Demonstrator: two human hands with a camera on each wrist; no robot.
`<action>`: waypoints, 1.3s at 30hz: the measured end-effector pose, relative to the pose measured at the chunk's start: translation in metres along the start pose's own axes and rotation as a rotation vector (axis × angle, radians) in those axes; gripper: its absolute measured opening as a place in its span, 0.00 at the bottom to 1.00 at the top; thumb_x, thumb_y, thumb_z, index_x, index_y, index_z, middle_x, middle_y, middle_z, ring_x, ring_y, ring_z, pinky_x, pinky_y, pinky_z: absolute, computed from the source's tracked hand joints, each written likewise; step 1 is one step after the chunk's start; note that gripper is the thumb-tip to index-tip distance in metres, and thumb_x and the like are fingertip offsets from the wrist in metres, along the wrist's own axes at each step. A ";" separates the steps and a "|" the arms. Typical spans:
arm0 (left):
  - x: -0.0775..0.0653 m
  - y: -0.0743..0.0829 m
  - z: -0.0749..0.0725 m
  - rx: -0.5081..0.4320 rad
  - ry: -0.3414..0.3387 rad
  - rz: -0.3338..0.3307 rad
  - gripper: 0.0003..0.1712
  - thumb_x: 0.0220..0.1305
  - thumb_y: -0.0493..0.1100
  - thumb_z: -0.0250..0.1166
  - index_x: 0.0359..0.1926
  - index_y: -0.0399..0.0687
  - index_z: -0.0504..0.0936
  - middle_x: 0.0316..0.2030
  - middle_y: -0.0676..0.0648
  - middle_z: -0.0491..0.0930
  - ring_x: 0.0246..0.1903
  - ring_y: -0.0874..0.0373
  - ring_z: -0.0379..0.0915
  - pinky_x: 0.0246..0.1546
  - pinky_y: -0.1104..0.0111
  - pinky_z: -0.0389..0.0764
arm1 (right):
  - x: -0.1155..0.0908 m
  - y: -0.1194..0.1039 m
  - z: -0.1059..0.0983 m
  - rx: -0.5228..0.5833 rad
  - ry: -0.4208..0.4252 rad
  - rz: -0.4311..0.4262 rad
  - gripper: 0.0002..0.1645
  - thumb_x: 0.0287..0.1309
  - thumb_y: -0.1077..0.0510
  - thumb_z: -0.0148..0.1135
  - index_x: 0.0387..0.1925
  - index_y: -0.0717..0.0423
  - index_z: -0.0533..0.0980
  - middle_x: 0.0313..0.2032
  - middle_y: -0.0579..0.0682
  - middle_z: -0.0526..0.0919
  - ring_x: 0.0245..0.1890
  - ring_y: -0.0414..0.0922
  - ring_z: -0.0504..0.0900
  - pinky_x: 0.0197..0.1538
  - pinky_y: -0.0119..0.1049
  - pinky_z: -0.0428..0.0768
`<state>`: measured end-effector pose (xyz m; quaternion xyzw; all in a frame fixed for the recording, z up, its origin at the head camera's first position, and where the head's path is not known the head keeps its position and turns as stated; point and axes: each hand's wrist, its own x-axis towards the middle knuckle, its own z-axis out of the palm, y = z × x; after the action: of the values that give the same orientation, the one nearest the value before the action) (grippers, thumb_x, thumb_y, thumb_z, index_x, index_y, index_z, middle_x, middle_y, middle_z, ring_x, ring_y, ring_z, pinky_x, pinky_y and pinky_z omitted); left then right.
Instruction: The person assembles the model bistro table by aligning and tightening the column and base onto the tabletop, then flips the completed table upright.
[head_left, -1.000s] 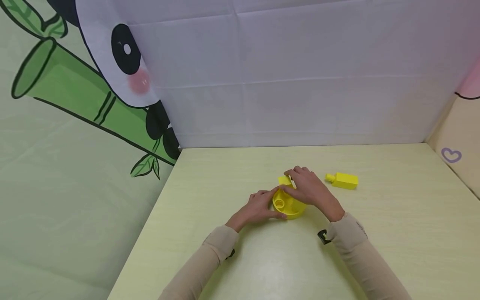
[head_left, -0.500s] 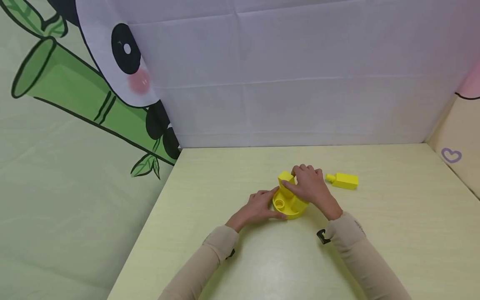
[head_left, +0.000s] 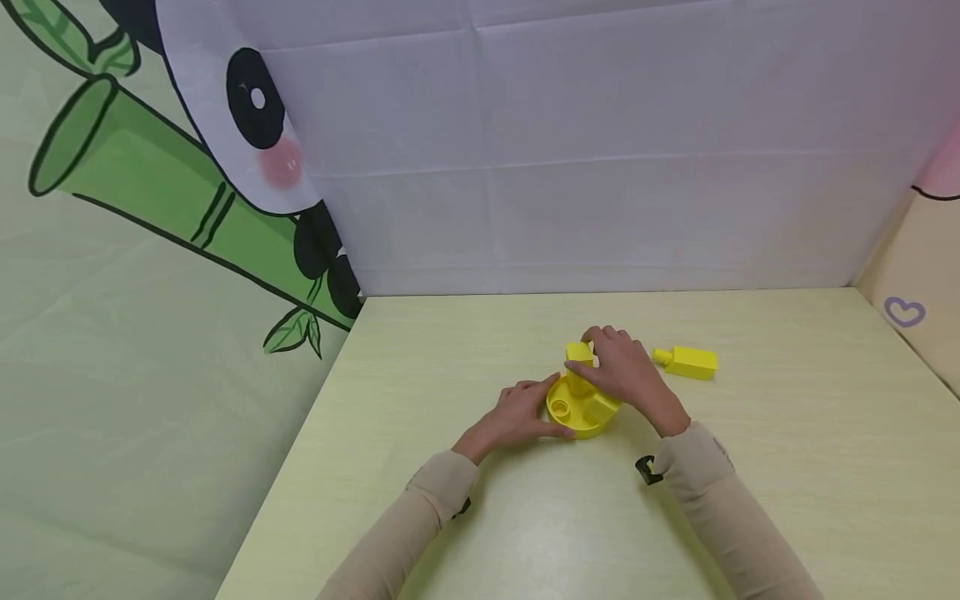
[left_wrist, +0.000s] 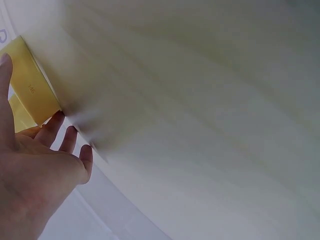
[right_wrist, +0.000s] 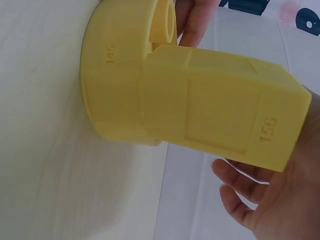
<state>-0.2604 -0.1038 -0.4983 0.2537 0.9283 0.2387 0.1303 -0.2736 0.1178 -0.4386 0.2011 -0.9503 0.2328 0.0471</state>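
Yellow round base [head_left: 579,427] sits on the desk [head_left: 480,517], the left hand's grip [head_left: 517,412] holding its nine o'clock side; the right hand's grip [head_left: 628,371] pinches an upright block [head_left: 579,354] at its twelve o'clock, another block [head_left: 602,407] stands at three, and a loose block [head_left: 690,362] lies apart towards two

Base [head_left: 587,432]: round, yellow, marked 145. Yellow block 156 [right_wrist: 225,110]: upright on base. Second block [head_left: 580,353]: yellow, base's far side. Third block [head_left: 692,362]: yellow, lying right of base, peg toward base.
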 end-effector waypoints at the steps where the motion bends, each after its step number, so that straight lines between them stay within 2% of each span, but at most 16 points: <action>1: 0.000 0.000 0.000 0.002 0.001 -0.001 0.60 0.60 0.72 0.69 0.83 0.52 0.54 0.74 0.50 0.68 0.71 0.46 0.59 0.71 0.50 0.54 | 0.000 0.001 0.000 -0.013 0.009 0.017 0.32 0.69 0.42 0.64 0.59 0.66 0.75 0.44 0.60 0.80 0.45 0.60 0.77 0.49 0.59 0.75; 7: 0.000 0.001 0.000 0.004 0.001 -0.009 0.60 0.61 0.72 0.69 0.83 0.51 0.54 0.74 0.50 0.67 0.71 0.47 0.59 0.71 0.51 0.54 | -0.002 0.005 -0.002 -0.010 0.018 0.020 0.30 0.71 0.45 0.63 0.61 0.65 0.75 0.44 0.59 0.79 0.45 0.59 0.76 0.49 0.59 0.73; 11: 0.001 0.001 0.001 0.004 -0.001 -0.009 0.59 0.61 0.72 0.68 0.83 0.51 0.54 0.74 0.50 0.67 0.71 0.47 0.58 0.71 0.51 0.54 | -0.003 0.005 -0.001 -0.039 0.039 0.048 0.28 0.70 0.44 0.63 0.55 0.64 0.77 0.42 0.59 0.79 0.44 0.60 0.76 0.48 0.59 0.72; 15: 0.001 0.000 0.002 0.003 -0.002 -0.010 0.59 0.61 0.72 0.68 0.83 0.52 0.54 0.74 0.51 0.68 0.71 0.47 0.58 0.72 0.51 0.54 | -0.003 0.004 0.000 -0.061 0.047 0.076 0.29 0.70 0.42 0.63 0.54 0.64 0.77 0.44 0.60 0.79 0.46 0.62 0.76 0.50 0.60 0.72; 20: 0.001 0.000 0.002 0.006 -0.002 -0.016 0.59 0.61 0.72 0.68 0.83 0.52 0.54 0.74 0.51 0.68 0.71 0.48 0.58 0.72 0.52 0.54 | -0.004 0.002 -0.001 -0.065 0.045 0.073 0.29 0.70 0.42 0.64 0.55 0.64 0.77 0.45 0.60 0.79 0.47 0.63 0.75 0.50 0.60 0.71; 31: 0.001 0.005 0.002 -0.019 0.012 -0.044 0.58 0.61 0.70 0.70 0.82 0.53 0.55 0.72 0.49 0.70 0.72 0.48 0.57 0.72 0.51 0.54 | -0.004 -0.004 0.000 -0.065 0.099 0.119 0.31 0.68 0.42 0.66 0.52 0.67 0.78 0.45 0.63 0.80 0.50 0.65 0.74 0.52 0.61 0.69; 39: 0.001 0.006 0.000 -0.025 0.018 -0.040 0.58 0.61 0.70 0.70 0.82 0.52 0.55 0.73 0.47 0.69 0.72 0.47 0.58 0.72 0.51 0.54 | -0.009 0.004 -0.004 -0.026 0.061 0.097 0.34 0.75 0.40 0.57 0.63 0.65 0.77 0.49 0.63 0.79 0.50 0.64 0.71 0.53 0.62 0.66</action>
<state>-0.2587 -0.0986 -0.4949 0.2311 0.9313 0.2499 0.1296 -0.2664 0.1263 -0.4380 0.1472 -0.9600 0.2284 0.0671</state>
